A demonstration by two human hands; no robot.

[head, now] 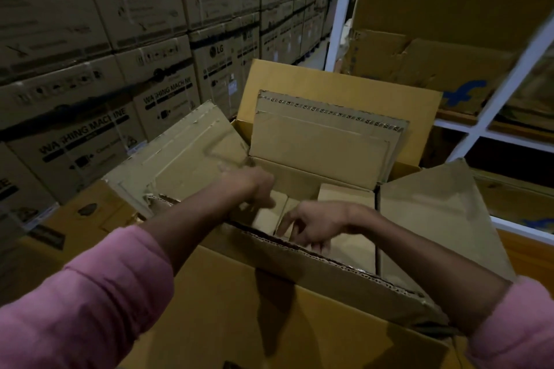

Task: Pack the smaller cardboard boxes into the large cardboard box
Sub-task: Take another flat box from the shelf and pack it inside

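At frame centre, left hand [260, 186] and right hand [311, 226], fingers relaxed and spread, are reaching onto smaller boxes [344, 198] inside the large box [269, 308].

Both hands [284, 210] inside large box [239, 308], on smaller boxes [344, 198].

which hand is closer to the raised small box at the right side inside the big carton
Right. The right hand lies just beside the raised small box, nearly touching. The left hand is farther off, over the carton's left side.
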